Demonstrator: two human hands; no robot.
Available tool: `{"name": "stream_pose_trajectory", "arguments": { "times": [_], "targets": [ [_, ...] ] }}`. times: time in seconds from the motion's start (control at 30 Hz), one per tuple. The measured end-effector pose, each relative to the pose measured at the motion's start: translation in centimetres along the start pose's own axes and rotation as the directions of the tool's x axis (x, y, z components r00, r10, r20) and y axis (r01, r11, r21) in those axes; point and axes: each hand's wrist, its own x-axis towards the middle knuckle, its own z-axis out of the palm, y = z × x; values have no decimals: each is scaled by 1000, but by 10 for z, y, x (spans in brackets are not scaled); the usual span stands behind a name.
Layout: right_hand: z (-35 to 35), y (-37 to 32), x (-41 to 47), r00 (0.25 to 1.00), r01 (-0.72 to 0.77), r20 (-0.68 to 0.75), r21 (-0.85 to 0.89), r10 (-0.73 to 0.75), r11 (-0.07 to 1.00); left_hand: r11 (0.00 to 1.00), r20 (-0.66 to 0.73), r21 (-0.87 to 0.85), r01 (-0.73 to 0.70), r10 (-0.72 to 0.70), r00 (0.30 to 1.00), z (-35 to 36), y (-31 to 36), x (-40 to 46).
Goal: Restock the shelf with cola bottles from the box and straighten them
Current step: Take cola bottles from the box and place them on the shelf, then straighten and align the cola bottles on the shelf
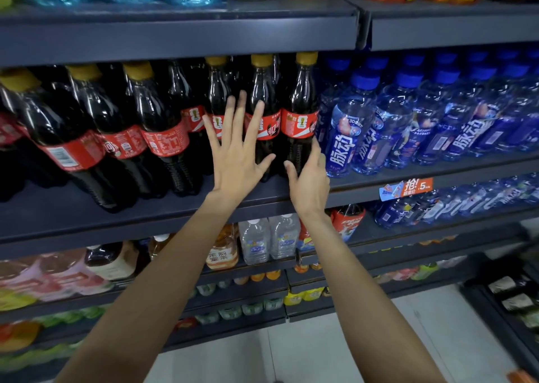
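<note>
Both arms are up at the dark shelf (163, 216), right where the cola row ends. The left hand (237, 155) is spread wide, fingers straight and fanned, held flat in front of two upright cola bottles; its fingertips (242, 96) reach up past the red labels to the dark shoulders of the bottles. The middle cola bottle (262, 91) stands directly behind those fingers, yellow cap just under the shelf above. Whether the palm is actually pressing on it or just hovering in front, I cannot tell.

Over to the right hand (310, 182): it is cupped at the base of the end cola bottle (302, 111), thumb on the near left side, fingers curving round the right side between that bottle and the first blue drink bottle (345, 137). It looks like a loose hold on the lower body, below the red label.

That end bottle stands upright, last in the cola line, just beside the blue drinks. Further left, more cola bottles (122, 126) fill the shelf, appearing to lean in this wide view, some labels turned sideways. A red-and-blue price tag (405, 188) hangs on the shelf edge to the right of the hands.
</note>
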Motion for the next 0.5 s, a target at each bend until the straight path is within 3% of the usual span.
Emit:
{"name": "stream_pose_trajectory", "arguments": {
  "times": [0.1,0.2,0.37,0.5],
  "targets": [
    [2,4,-1,999,-5,44,-17,5,1000,1000,-3,-23,6,-6,1000,-4,2,-2],
    [-5,6,-12,997,15,81,29,-18,999,986,-40,-163,16,-23,999,-15,1,-4],
    [-18,-17,-45,964,242,-124,40,-235,970,907,-105,-419,35,-87,991,-59,-24,-20],
    [-12,-72,-72,897,421,103,97,-430,902,867,-128,-498,1,-75,989,-115,-79,-60]
  ]
}}
